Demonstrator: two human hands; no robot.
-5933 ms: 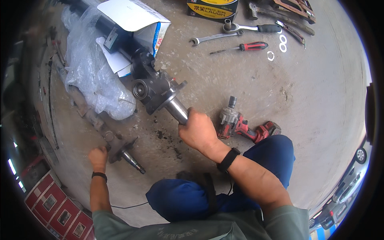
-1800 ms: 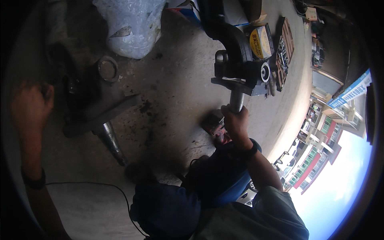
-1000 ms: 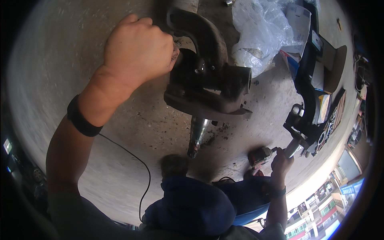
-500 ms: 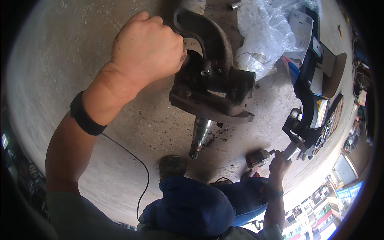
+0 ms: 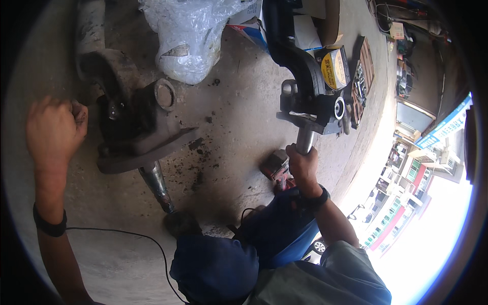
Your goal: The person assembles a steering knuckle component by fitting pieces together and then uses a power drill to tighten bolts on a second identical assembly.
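Observation:
At the far left, my left hand [image 5: 55, 127] is closed in a fist beside a rusty, worn steering knuckle [image 5: 129, 117]. What its fingers grip is hidden, though a dark bit shows between fist and knuckle. The worn part has a curved beam end, a round flange and a greasy tapered spindle [image 5: 155, 183] pointing down toward my boot. Right of centre, my right hand [image 5: 304, 165] is wrapped around the shiny spindle [image 5: 306, 138] of a clean black steering knuckle [image 5: 317, 109]. That knuckle sits at the end of a black curved axle beam [image 5: 284, 46].
A red and black power tool [image 5: 277, 168] lies on the concrete floor by my right hand. Clear plastic wrap [image 5: 188, 46] lies between the beams. A yellow and black box [image 5: 334, 68] and a tool tray [image 5: 362, 81] stand beyond the black knuckle. A thin cable [image 5: 147, 236] runs from my left wrist.
The view has turned to the right, so both knuckles appear further left. My left hand stays closed beside the worn knuckle, and my right hand keeps its hold on the black knuckle's spindle.

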